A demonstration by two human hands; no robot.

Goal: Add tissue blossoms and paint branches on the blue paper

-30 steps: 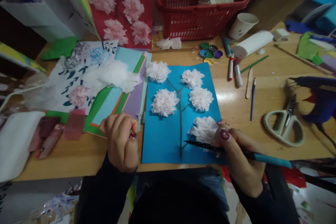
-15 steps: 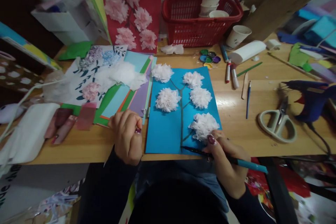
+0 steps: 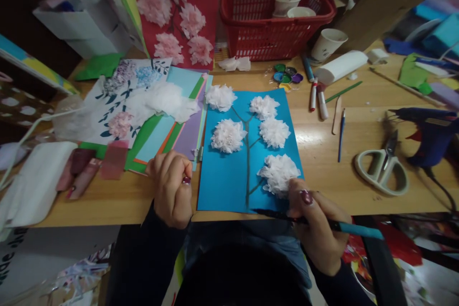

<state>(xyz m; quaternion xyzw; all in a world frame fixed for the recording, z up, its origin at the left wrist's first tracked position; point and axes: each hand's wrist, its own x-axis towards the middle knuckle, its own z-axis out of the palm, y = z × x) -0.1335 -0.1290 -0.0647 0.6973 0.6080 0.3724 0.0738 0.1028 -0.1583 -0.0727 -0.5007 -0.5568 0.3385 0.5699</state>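
A blue sheet of paper [image 3: 222, 181] lies at the table's front edge. Several white ruffled paper flowers [image 3: 228, 136] sit on it, linked by a dark drawn stem [image 3: 247, 162] with side branches. My right hand [image 3: 321, 222] grips a brush pen [image 3: 360, 230] with a black front and teal end; its dark tip is near the stem's foot at the sheet's lower edge. The fingers are close beside the lowest right flower [image 3: 279, 174]. My left hand [image 3: 172, 186] rests curled in a loose fist left of the sheet; whether it holds anything is hidden.
Coloured papers [image 3: 186, 138] and white tissue [image 3: 165, 100] lie to the left. Behind stand a red basket [image 3: 272, 38] with paper cups and a red flower picture [image 3: 179, 14]. Rightward are markers [image 3: 313, 95], a thin paintbrush [image 3: 341, 136], scissors [image 3: 382, 172] and a glue gun [image 3: 426, 129].
My right hand has moved slightly right and down with the brush pen, its tip going from the stem to the sheet's bottom edge. My left hand stays curled in place.
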